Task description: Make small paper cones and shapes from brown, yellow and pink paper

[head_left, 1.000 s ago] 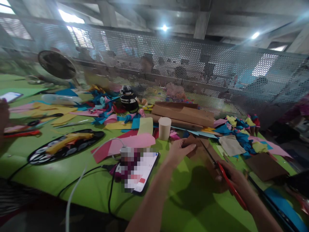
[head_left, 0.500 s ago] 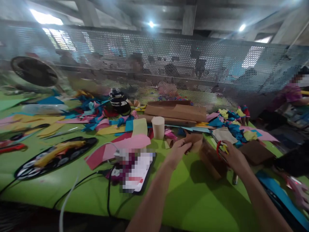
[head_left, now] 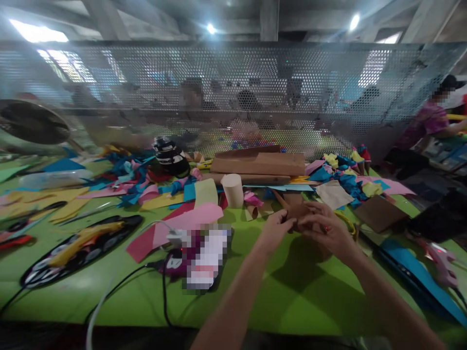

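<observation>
Sideways, one clear bottle (head_left: 56,179)

Lamps (head_left: 210,28) and a blown-out window (head_left: 38,31) glare in dim light, with soft shadows (head_left: 310,265) and stretched edges.

Fan (head_left: 32,121) cut off at left, phone screen (head_left: 208,260) blurred, brown paper (head_left: 296,210) partly hidden by hands (head_left: 324,229)
</observation>
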Motion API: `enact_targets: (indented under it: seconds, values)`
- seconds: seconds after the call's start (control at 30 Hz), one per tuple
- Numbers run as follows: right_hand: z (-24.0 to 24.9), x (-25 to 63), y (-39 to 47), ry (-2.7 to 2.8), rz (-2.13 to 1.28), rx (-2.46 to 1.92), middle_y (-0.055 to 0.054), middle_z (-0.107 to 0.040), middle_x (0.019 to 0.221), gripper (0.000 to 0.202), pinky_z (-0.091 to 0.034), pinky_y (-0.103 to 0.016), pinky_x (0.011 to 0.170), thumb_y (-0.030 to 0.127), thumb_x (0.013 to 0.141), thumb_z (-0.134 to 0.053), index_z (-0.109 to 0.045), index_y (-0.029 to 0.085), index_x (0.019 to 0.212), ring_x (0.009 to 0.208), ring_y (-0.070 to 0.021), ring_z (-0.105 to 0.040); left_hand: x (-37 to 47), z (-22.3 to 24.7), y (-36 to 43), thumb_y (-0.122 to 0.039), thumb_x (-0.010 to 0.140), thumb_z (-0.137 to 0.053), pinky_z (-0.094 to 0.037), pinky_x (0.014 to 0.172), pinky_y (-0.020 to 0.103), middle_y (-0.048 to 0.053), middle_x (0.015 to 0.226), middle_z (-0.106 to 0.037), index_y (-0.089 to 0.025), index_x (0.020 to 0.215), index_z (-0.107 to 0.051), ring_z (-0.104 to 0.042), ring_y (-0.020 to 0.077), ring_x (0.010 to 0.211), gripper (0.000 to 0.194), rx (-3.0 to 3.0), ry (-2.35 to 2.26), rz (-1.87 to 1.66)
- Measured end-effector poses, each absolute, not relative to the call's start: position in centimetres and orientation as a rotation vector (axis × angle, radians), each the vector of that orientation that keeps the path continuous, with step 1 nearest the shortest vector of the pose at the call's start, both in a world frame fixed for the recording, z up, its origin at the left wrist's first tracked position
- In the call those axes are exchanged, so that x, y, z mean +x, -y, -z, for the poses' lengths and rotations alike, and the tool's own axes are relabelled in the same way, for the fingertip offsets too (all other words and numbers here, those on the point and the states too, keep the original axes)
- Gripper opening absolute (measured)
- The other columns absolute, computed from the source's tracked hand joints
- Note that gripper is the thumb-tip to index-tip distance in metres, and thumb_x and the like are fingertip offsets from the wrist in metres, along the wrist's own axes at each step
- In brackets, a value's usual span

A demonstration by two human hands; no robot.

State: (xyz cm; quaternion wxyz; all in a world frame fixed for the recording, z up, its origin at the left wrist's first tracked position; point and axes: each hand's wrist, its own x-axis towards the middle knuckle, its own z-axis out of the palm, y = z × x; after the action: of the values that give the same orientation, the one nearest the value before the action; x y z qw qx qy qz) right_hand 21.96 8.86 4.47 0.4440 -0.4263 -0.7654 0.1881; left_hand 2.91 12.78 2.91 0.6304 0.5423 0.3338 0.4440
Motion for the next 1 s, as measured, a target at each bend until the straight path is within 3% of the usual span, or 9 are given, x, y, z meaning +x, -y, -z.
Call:
enact_targets:
  seconds: [0.17, 0.27, 0.47, 0.7, 0.87, 1.0]
  values:
    - [-4.6, 22.8, -8.4, 1.877, -0.663, -1.019, -0.008, -0.05, 0.15, 0.023, -0.041, -0.047, 0.113, 0.028, 0.099, -0.057, -0.077, 0.032, 0.11, 0.141, -0.0291, -0.046, 2.9, -2.9, -12.7, -0.034, 0.074, -0.076, -0.036, 0.059, 0.024, 0.001, 0.07, -0.06, -0.013, 0.088, -0.07, -0.047, 0.0103, 0.061, 0.026, 1.183, -0.78, -1.016]
    - [-4.4, 23.0, -8.5, 1.88, -0.633, -1.019, -0.008, -0.048, 0.152, 0.025, -0.039, -0.048, 0.114, 0.024, 0.096, -0.059, -0.076, 0.03, 0.112, 0.142, -0.0295, -0.044, 2.9, -2.7, -12.6, -0.035, 0.077, -0.075, -0.036, 0.059, 0.024, 0.002, 0.071, -0.062, -0.013, 0.09, -0.072, -0.048, 0.0109, 0.062, 0.026, 1.204, -0.79, -1.009]
    - [-3.0, 22.8, -9.2, 1.754, -0.638, -1.046, -0.009, -0.063, 0.136, 0.007, -0.046, -0.044, 0.106, 0.029, 0.089, -0.073, -0.079, 0.027, 0.091, 0.132, -0.0289, -0.055, 3.5, -2.7, -11.9, -0.04, 0.08, -0.074, -0.039, 0.063, 0.025, 0.006, 0.087, -0.069, -0.015, 0.099, -0.077, -0.051, 0.0114, 0.067, 0.032, 1.241, -0.766, -0.943]
    - [-3.3, 22.3, -8.9, 1.685, -0.741, -0.972, -0.008, -0.066, 0.133, 0.007, -0.045, -0.043, 0.107, 0.031, 0.086, -0.076, -0.08, 0.028, 0.091, 0.13, -0.0278, -0.057, 3.6, -2.6, -11.6, -0.042, 0.083, -0.072, -0.042, 0.068, 0.025, 0.007, 0.096, -0.071, -0.018, 0.116, -0.076, -0.054, 0.0128, 0.074, 0.041, 1.209, -0.788, -0.929]
    - [-3.0, 21.9, -8.9, 1.656, -0.722, -0.998, -0.008, -0.067, 0.126, 0.011, -0.047, -0.042, 0.103, 0.033, 0.089, -0.072, -0.078, 0.025, 0.083, 0.124, -0.027, -0.059, 3.9, -2.2, -11.9, -0.039, 0.081, -0.074, -0.042, 0.064, 0.025, 0.006, 0.085, -0.068, -0.014, 0.106, -0.077, -0.052, 0.0124, 0.068, 0.036, 1.262, -0.833, -0.939]
    - [-2.4, 21.8, -9.1, 1.621, -0.646, -1.045, -0.008, -0.068, 0.114, 0.013, -0.05, -0.04, 0.097, 0.032, 0.09, -0.07, -0.075, 0.023, 0.082, 0.112, -0.0251, -0.063, 3.9, -2.4, -11.6, -0.042, 0.085, -0.071, -0.044, 0.066, 0.026, 0.007, 0.089, -0.07, -0.014, 0.106, -0.077, -0.054, 0.0135, 0.07, 0.036, 1.367, -0.865, -0.978]
